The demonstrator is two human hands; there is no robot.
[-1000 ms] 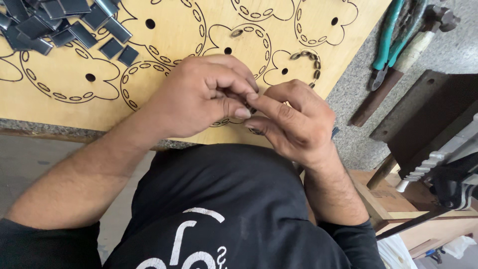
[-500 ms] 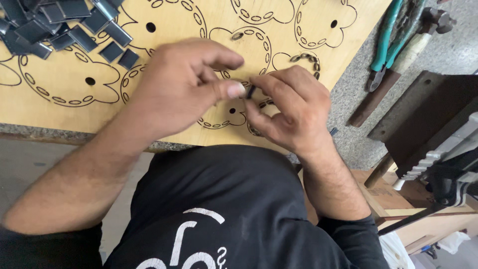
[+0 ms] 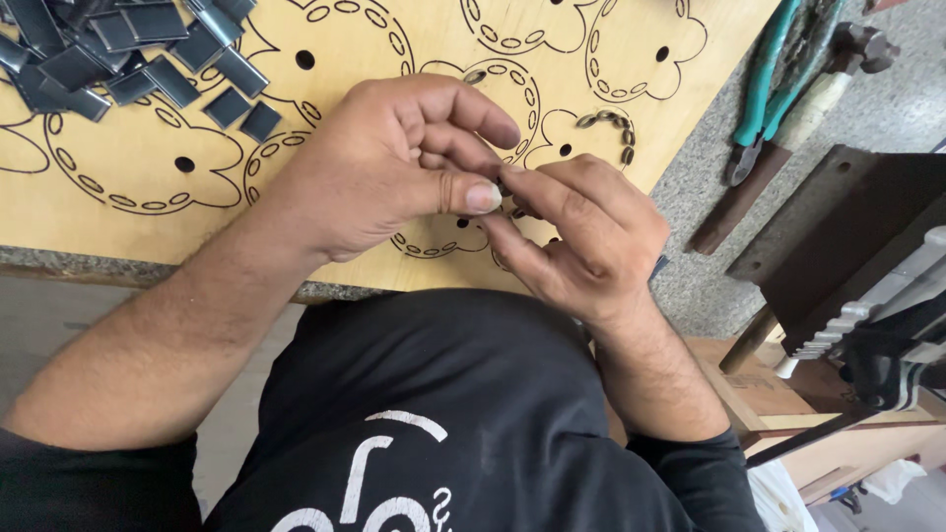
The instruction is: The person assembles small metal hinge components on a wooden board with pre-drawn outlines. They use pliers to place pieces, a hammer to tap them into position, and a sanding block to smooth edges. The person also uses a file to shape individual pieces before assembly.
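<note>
My left hand (image 3: 394, 167) and my right hand (image 3: 581, 236) meet fingertip to fingertip above a plywood board (image 3: 325, 108) cut with flower-shaped outlines and oval slots. Between the thumbs and forefingers sits a tiny dark piece (image 3: 505, 192), mostly hidden by the fingers. Several small dark oval pieces (image 3: 606, 123) fill slots of one outline just beyond my right hand. One more dark oval (image 3: 474, 76) sits in a slot of the outline above my left hand.
A heap of dark flat rectangular metal strips (image 3: 118, 54) lies on the board's far left. Green-handled pliers (image 3: 764, 89) and a hammer (image 3: 788, 128) rest on the grey surface at right. A dark metal block and bench parts (image 3: 847, 246) stand at right.
Both hands have lifted slightly and drifted toward the board's middle; the fingertips stay pinched together on the small piece.
</note>
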